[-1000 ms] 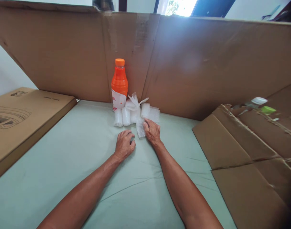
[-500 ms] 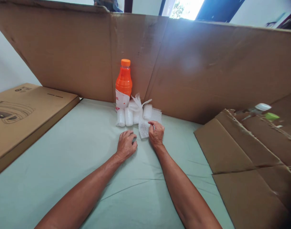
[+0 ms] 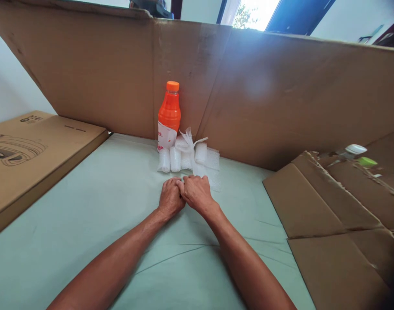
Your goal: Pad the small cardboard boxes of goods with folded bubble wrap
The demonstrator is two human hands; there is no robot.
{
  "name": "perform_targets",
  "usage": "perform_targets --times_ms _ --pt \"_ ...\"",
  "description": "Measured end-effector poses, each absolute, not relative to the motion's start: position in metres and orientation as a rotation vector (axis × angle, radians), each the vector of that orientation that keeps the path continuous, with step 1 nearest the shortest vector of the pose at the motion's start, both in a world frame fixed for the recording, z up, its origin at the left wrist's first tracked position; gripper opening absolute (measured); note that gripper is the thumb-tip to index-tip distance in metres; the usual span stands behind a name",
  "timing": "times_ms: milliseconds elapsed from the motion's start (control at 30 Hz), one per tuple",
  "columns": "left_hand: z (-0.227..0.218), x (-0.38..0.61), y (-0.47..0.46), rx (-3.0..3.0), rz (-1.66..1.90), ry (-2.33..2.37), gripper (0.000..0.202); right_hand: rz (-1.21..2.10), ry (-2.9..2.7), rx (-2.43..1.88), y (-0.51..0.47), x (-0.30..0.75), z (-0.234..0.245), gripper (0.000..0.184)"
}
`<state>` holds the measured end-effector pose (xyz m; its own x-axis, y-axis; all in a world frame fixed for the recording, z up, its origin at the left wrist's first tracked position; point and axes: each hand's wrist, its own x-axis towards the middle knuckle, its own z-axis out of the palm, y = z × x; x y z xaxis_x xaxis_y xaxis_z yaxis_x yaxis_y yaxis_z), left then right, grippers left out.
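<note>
My left hand [image 3: 171,198] and my right hand [image 3: 197,191] meet low over the green cloth, knuckles up and fingers curled in. Their fingertips come together between them, and whatever they hold is hidden. Just beyond, several small rolls of bubble wrap [image 3: 175,159] stand in a cluster, with crumpled loose ends [image 3: 188,137] sticking up from it. A flat piece of bubble wrap [image 3: 213,175] lies behind and right of my right hand. An orange bottle [image 3: 169,113] with an orange cap and white label stands behind the rolls.
A tall cardboard panel [image 3: 268,94] closes off the back. On the left lies a flat printed carton [image 3: 51,137]. An open cardboard box [image 3: 316,198] stands at the right, with a white cap [image 3: 355,149] and a green cap [image 3: 366,162] showing inside. Green cloth [image 3: 96,193] covers the surface.
My right hand has left the edge of the bubble wrap and come down and left against my left hand. The flat bubble wrap piece now lies further right. My left hand has barely moved.
</note>
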<state>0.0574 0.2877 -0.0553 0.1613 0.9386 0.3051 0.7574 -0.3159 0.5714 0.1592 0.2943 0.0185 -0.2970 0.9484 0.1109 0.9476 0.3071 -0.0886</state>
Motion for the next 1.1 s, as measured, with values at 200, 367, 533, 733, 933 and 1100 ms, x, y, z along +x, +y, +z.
perform_targets --times_ms 200,367,533,733,933,1100 --pt "-0.055 0.054 0.285 2.168 0.903 1.618 0.027 -0.122 -2.403 -1.864 0.305 0.182 0.027 0.029" --pt "-0.055 0.055 0.285 2.170 0.903 1.629 0.026 -0.153 -2.321 -1.857 0.324 0.199 0.010 0.025" --pt "-0.058 0.056 0.286 2.167 0.909 1.635 0.028 -0.122 -2.233 -1.813 0.342 0.215 -0.020 0.027" --pt "-0.058 0.057 0.286 2.175 0.917 1.639 0.027 -0.106 -2.151 -1.692 0.351 0.225 -0.046 0.033" --pt "-0.058 0.058 0.285 2.178 0.926 1.646 0.028 -0.110 -2.135 -1.577 0.356 0.226 -0.052 0.038" --pt "-0.057 0.058 0.285 2.173 0.923 1.649 0.028 -0.149 -2.057 -1.583 0.355 0.226 -0.052 0.032"
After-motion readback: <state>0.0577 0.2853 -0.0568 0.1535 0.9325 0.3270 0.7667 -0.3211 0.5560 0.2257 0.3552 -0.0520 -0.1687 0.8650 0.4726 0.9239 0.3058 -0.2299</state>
